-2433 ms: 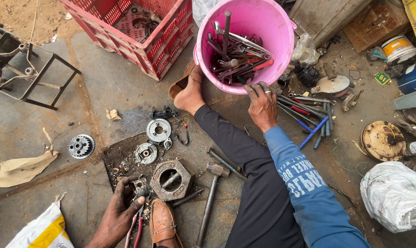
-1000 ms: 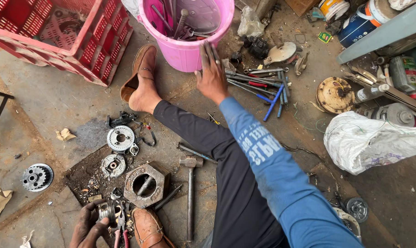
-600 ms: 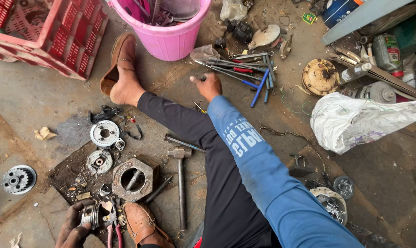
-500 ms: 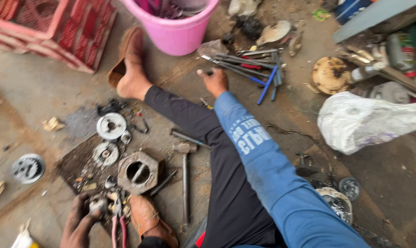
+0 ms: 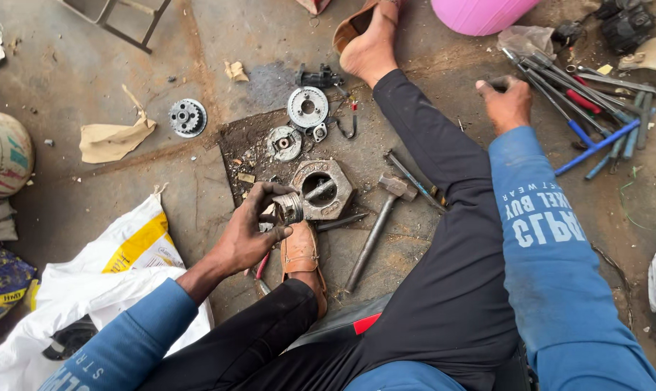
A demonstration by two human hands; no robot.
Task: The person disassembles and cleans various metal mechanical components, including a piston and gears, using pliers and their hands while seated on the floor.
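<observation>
My left hand (image 5: 248,230) grips a small round metal part (image 5: 289,208) and holds it against the edge of a large hexagonal metal block (image 5: 322,190) on the ground. My sandalled foot (image 5: 302,255) rests just below that hand. Far to the right, my right hand (image 5: 505,103) is curled at the near end of a pile of spanners and blue-handled tools (image 5: 588,94). Its fingers close on the end of a slim metal tool. A hammer (image 5: 375,228) lies between my legs.
Round toothed discs (image 5: 307,107) (image 5: 283,143) (image 5: 188,117) lie on and beside a dark greasy plate (image 5: 241,148). A pink bucket (image 5: 480,11) stands at the top. White sacks (image 5: 132,253) are at the left, near a paper scrap (image 5: 114,141). Red-handled pliers (image 5: 259,266) lie under my left hand.
My right hand left the pink bucket's rim and came down to the tool pile. My left hand stayed by the hexagonal block with the round part. The view tilted down.
</observation>
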